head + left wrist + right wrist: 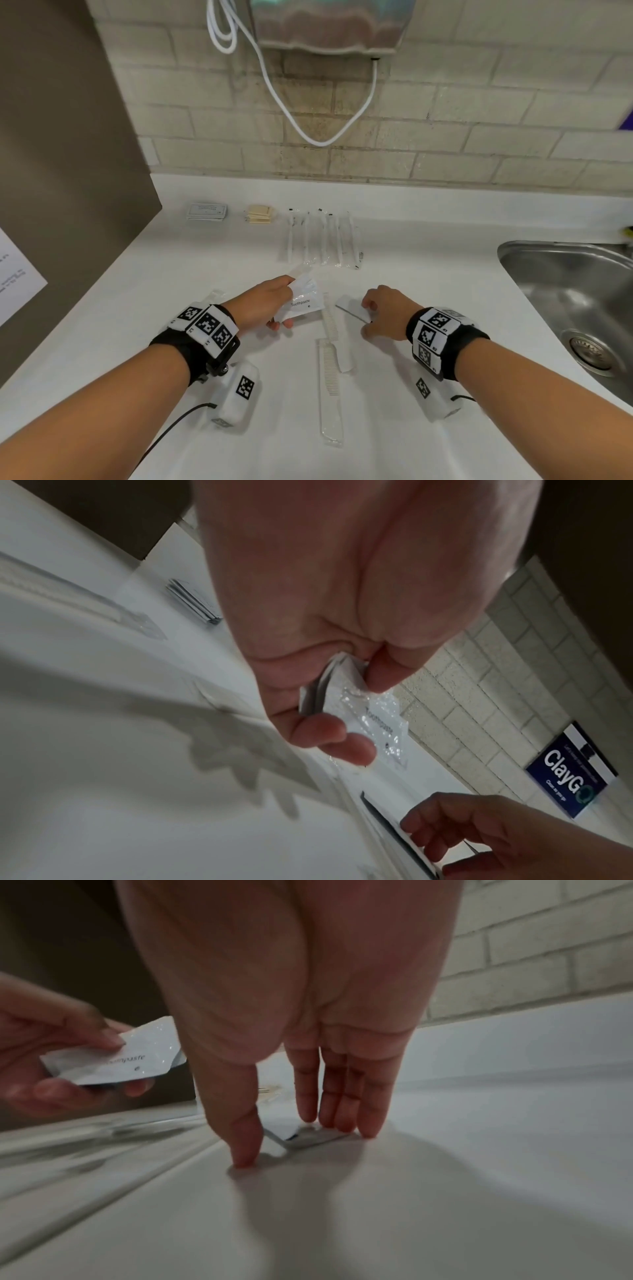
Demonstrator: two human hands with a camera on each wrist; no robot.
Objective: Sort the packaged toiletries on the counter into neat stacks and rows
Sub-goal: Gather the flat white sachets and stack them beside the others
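Note:
My left hand (286, 301) holds a small stack of white toothpaste sachets (306, 301) a little above the counter, thumb on top and fingers under, as the left wrist view shows on the sachets (363, 710). My right hand (368, 317) reaches down on a single flat sachet (349, 306) lying on the counter. In the right wrist view its straight fingers (342, 1118) touch the far edge of that sachet (308, 1138), and the thumb stands on the counter at the near edge.
Two packaged combs (330, 325) (329, 387) lie between my hands. At the back stand a row of wrapped toothbrushes (322, 240), a beige stack (258, 214) and a grey sachet stack (207, 210). A steel sink (575, 294) is at the right, a brown panel (68, 171) at the left.

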